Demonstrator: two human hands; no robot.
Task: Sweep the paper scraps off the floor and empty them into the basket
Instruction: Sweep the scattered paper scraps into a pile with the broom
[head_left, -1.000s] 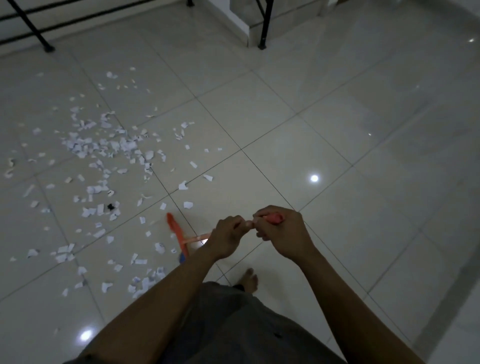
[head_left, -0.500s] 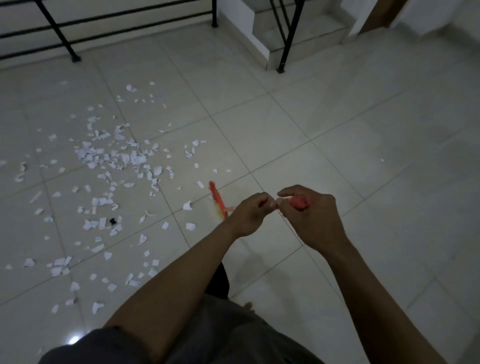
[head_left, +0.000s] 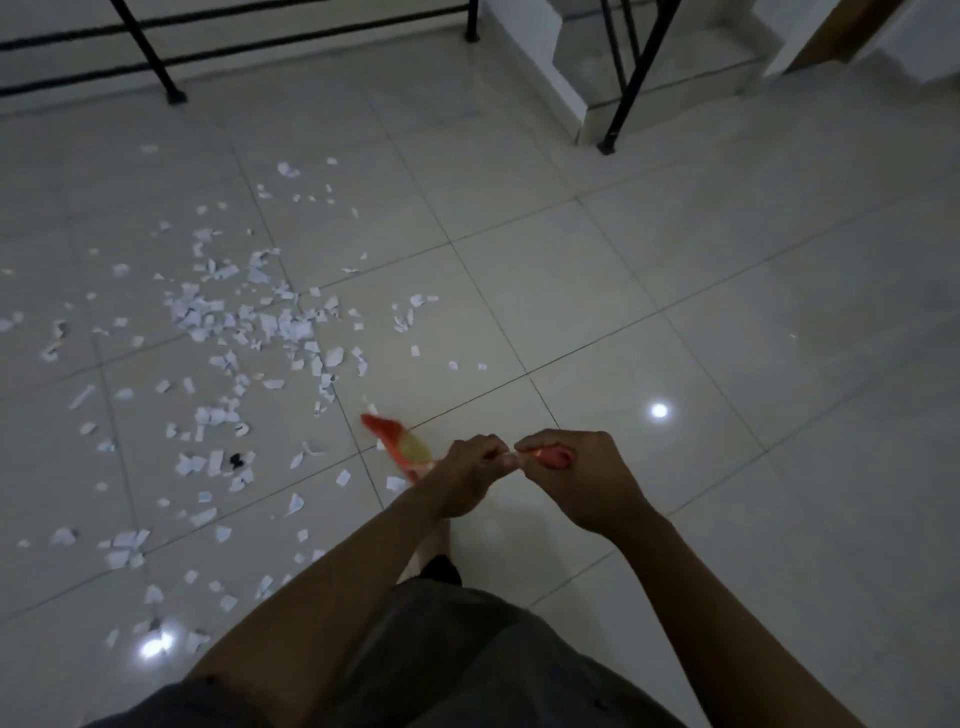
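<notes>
1. We list a left forearm (head_left: 322, 587) and a right forearm (head_left: 727, 587), both bare along all the length in view.
2. We list a left hand (head_left: 467, 475) and a right hand (head_left: 576, 483), both bare.
3. We record shorts (head_left: 467, 665) of dark grey, softly creased fabric with a few small darker spots.
4. We note one bare foot (head_left: 434, 540), partly hidden.

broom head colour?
The broom head is orange-red with a yellowish patch; motion-blurred, seen in the head view.
</notes>
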